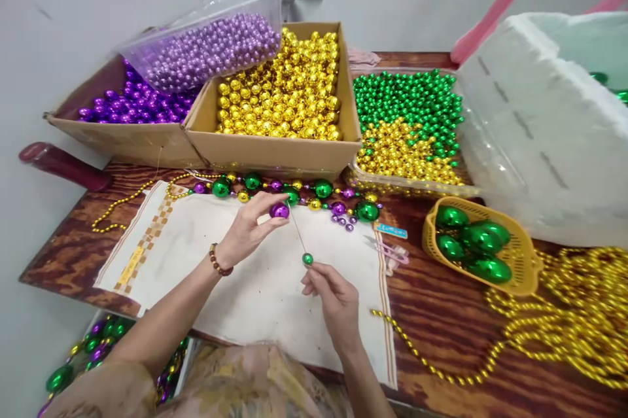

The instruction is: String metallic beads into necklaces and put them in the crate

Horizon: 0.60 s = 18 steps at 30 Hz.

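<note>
My left hand [248,228] pinches a shiny purple bead [279,210] between thumb and fingers above the white cloth [230,294]. From beside that bead a thin wire or needle [299,233] slants down to a small green bead [307,259]. My right hand [337,300] is closed at the green bead, its fingertips just below it. Behind both hands, a strung bead garland [323,189] of green, purple and gold lies along the cloth's far edge. Several loose small purple beads [342,220] rest at its right end.
Cardboard boxes hold purple beads [142,101] and gold beads [279,97]. A clear tray holds green and gold beads [407,123]. To the right are a yellow basket [527,264], gold bead strings [589,313], and pink-handled snips [395,252]. A dark red bottle [63,166] lies at left.
</note>
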Each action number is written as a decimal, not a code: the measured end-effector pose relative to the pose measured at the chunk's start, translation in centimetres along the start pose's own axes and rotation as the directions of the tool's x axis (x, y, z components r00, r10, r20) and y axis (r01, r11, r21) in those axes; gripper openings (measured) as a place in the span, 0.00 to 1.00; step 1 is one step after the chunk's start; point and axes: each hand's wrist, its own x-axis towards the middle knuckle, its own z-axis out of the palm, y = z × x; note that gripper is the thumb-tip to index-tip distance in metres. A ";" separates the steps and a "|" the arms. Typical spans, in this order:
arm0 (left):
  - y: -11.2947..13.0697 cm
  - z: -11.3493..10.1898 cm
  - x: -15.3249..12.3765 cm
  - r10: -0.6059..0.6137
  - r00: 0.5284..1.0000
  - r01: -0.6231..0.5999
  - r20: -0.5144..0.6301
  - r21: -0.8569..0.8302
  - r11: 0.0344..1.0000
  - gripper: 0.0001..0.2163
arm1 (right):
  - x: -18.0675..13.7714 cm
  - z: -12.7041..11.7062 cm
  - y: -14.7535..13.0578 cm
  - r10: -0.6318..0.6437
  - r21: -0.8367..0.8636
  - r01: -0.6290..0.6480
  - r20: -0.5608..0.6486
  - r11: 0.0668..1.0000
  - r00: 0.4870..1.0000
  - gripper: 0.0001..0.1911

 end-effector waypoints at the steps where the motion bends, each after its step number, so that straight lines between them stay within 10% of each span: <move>1: 0.0 0.3 -0.2 0.002 1.000 -0.002 -0.002 -0.024 1.000 0.19 | 0.0 0.2 0.1 0.014 0.025 -0.014 -0.003 1.000 1.000 0.08; 9: -0.5 1.6 -0.2 0.247 0.956 -0.233 -0.156 0.099 0.967 0.17 | -0.6 0.0 1.2 0.030 0.061 -0.028 -0.044 0.998 0.999 0.08; 18: -1.2 2.2 -0.4 0.180 0.946 -0.196 -0.271 -0.033 0.980 0.17 | -1.9 -0.3 2.4 -0.015 0.041 0.017 -0.049 0.999 0.999 0.07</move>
